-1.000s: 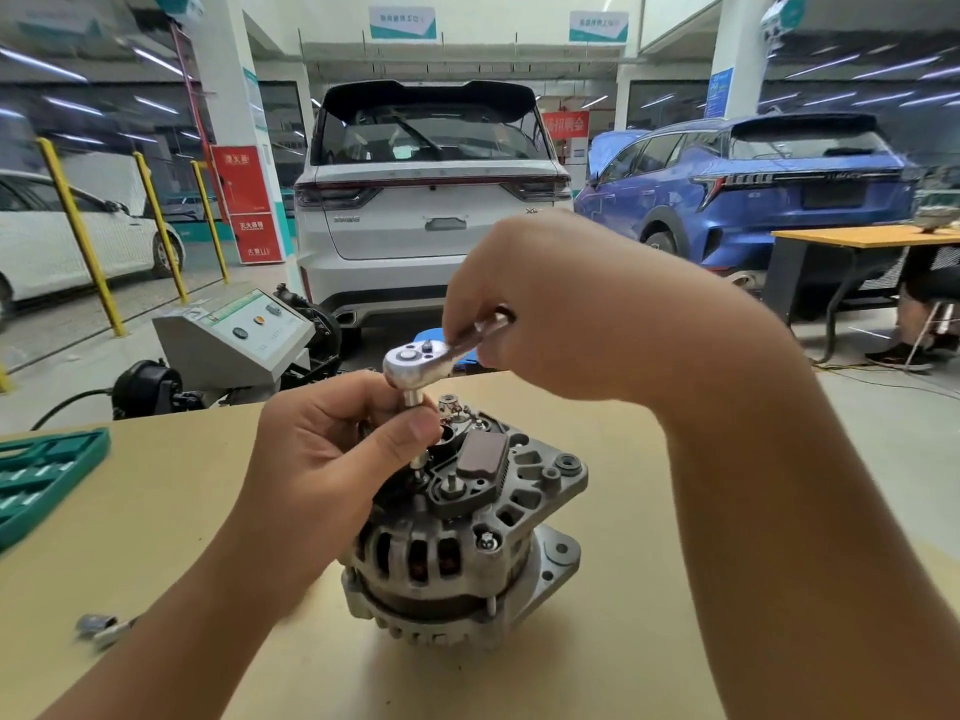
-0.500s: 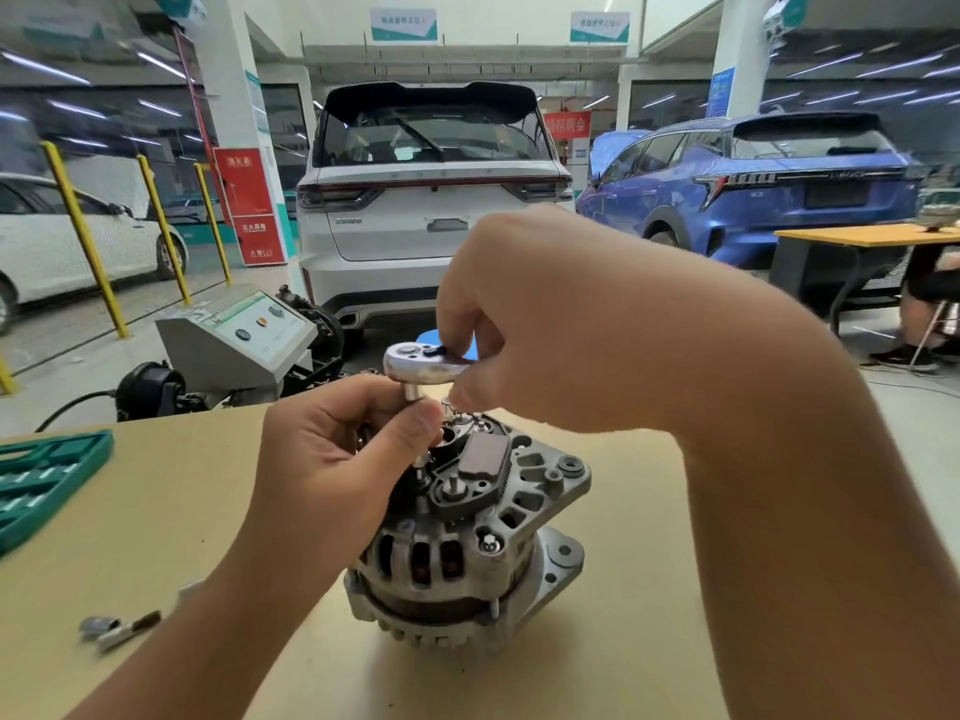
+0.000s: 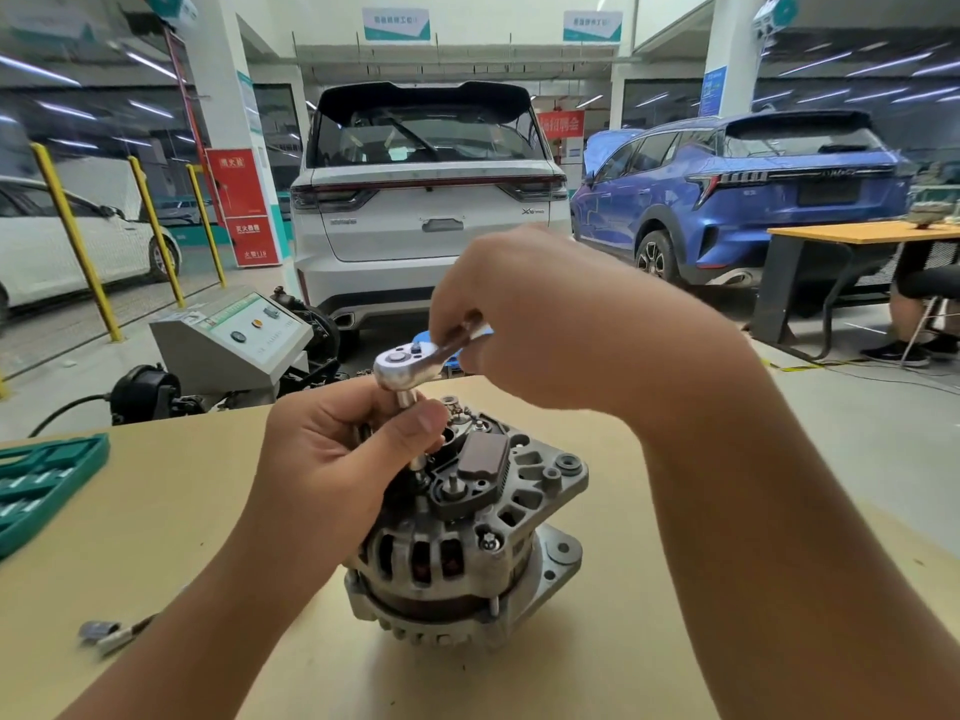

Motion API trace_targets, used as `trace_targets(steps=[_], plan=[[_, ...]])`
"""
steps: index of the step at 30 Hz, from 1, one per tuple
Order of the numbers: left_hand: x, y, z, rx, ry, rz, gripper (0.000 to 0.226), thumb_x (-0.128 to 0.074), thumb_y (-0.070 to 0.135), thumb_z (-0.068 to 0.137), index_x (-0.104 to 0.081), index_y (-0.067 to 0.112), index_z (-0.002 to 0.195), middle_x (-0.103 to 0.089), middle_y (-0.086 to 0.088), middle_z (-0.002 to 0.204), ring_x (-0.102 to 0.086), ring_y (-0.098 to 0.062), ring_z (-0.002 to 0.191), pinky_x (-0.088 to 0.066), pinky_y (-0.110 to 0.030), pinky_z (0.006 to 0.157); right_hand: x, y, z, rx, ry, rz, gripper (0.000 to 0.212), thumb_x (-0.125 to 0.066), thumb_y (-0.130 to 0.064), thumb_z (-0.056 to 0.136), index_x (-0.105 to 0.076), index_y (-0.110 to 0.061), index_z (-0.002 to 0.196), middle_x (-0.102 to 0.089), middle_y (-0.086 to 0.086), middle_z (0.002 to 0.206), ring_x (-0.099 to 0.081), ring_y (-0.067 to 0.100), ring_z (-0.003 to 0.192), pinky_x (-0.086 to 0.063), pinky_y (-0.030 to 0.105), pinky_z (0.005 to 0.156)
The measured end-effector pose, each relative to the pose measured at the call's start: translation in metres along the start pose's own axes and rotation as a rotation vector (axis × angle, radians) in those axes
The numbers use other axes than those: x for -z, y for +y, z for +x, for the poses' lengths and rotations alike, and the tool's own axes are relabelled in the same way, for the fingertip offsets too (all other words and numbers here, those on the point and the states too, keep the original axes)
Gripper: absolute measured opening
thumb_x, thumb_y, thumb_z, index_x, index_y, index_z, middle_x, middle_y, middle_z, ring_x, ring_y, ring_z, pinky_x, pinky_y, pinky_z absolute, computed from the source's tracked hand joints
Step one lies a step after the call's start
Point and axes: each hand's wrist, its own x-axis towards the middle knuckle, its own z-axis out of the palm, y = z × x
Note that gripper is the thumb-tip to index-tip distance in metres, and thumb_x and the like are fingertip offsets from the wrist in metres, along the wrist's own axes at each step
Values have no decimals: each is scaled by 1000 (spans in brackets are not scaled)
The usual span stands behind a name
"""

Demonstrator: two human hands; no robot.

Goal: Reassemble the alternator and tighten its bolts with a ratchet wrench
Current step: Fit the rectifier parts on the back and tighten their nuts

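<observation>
A grey metal alternator [image 3: 467, 553] stands on the tan table [image 3: 156, 522], its rear end with a brown plastic cover facing up. A chrome ratchet wrench [image 3: 410, 362] stands over it on a socket extension that runs down to a bolt on the alternator's top. My left hand [image 3: 337, 459] pinches the extension between thumb and fingers just under the ratchet head. My right hand [image 3: 545, 319] grips the ratchet handle, which it mostly hides. The bolt under the socket is hidden.
A green socket tray [image 3: 41, 485] lies at the table's left edge. A small grey connector with a wire [image 3: 104, 632] lies at front left. Beyond the table are a grey test machine [image 3: 234, 340], parked cars and an orange table [image 3: 862, 233] with a seated person.
The ratchet handle swung toward the camera half a second ago and has swung back out to the right. My left hand has stayed on the extension.
</observation>
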Motion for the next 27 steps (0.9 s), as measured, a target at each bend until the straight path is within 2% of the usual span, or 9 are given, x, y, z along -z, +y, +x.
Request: trace_targets(steps=[4, 6, 8, 10, 12, 16, 19, 23, 27], plan=[[-2, -3, 0, -11, 54, -4, 17, -81, 43, 78, -82, 32, 92, -74, -12, 79, -66, -44, 75, -59, -44, 69, 3, -6, 4, -31, -69, -114, 35, -77, -34, 78, -51, -41, 56, -51, -17, 57, -44, 0, 55, -40, 27, 55], [1, -3, -1, -10, 29, -4, 15, -80, 39, 80, -81, 30, 91, -74, -9, 77, -66, -41, 73, -58, -36, 68, 9, -8, -1, -24, -68, -62, 26, -79, -32, 80, -63, -42, 62, -56, -18, 61, -48, -1, 57, -37, 24, 52], [4, -1, 0, 4, -11, -9, 12, -79, 37, 81, -81, 29, 90, -75, -7, 78, -68, -38, 74, -59, -33, 70, 10, -5, -7, -41, -38, 50, 18, -74, -23, 88, -76, -40, 88, -64, -16, 79, -57, 3, 73, -46, 23, 59], [4, -1, 0, 19, -25, 7, 9, -81, 35, 83, -81, 30, 90, -75, -7, 79, -70, -37, 76, -61, -39, 72, 8, -6, -10, -45, -39, 38, 16, -70, -21, 92, -76, -35, 96, -66, -11, 89, -60, 14, 81, -56, 35, 73], [1, -2, 2, 32, 3, 8, 6, -80, 31, 84, -81, 30, 89, -76, -7, 78, -71, -37, 76, -60, -44, 74, 8, -10, -12, -38, -43, -8, 8, -72, -30, 88, -74, -27, 95, -65, -7, 85, -59, 16, 76, -58, 47, 80], [1, 0, 2, 36, -16, 9, 4, -80, 29, 84, -81, 29, 88, -76, -5, 77, -72, -30, 73, -60, -31, 68, 15, -8, -15, -54, -64, 18, 8, -78, -28, 85, -75, -31, 92, -67, -12, 81, -61, 9, 74, -51, 28, 60], [5, 1, 2, 65, -65, -24, 9, -75, 24, 85, -80, 31, 86, -77, -3, 78, -73, -20, 74, -57, -21, 70, 12, -9, -12, -89, -52, 55, 19, -70, -20, 92, -73, -38, 96, -63, -14, 88, -61, 13, 83, -54, 31, 69], [-1, 0, 3, 48, -12, -24, 9, -79, 34, 86, -81, 27, 91, -76, -5, 77, -71, -22, 69, -57, -23, 68, 12, -12, -16, -3, -67, -75, 10, -75, -36, 83, -75, -27, 88, -64, -8, 76, -60, 13, 69, -50, 28, 57], [1, 2, 2, 59, -24, -41, 15, -78, 43, 82, -81, 29, 88, -76, -4, 77, -72, -28, 71, -57, -26, 68, 15, -9, -16, -39, -41, 26, 12, -74, -26, 88, -72, -37, 89, -61, -17, 83, -56, 5, 76, -48, 26, 63]])
